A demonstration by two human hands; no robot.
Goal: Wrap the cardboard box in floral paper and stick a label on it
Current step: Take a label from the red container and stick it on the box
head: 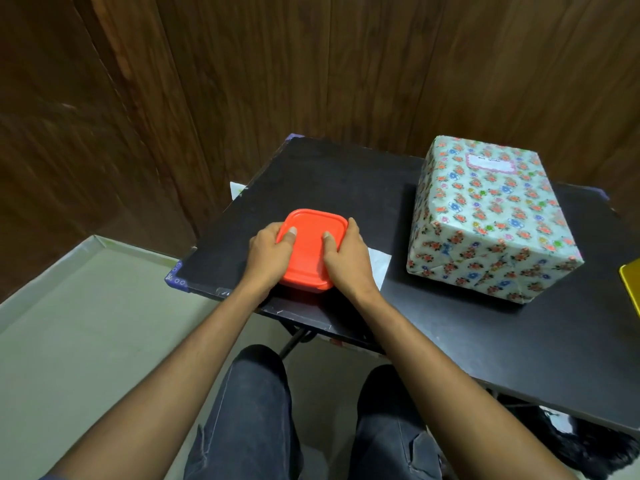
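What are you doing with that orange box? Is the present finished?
A person's left hand and right hand grip the sides of a square orange plastic container, thumbs on its lid, at the near edge of a black table. The box wrapped in floral paper sits to the right, untouched, with a pink-bordered white label already on top.

Orange lidded container [309, 251] on black table [450, 327], white sheet [379, 268] beneath

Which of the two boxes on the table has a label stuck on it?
The floral-wrapped box on the right carries a white label on top. The orange-lidded container, gripped by the left hand and right hand, has none.
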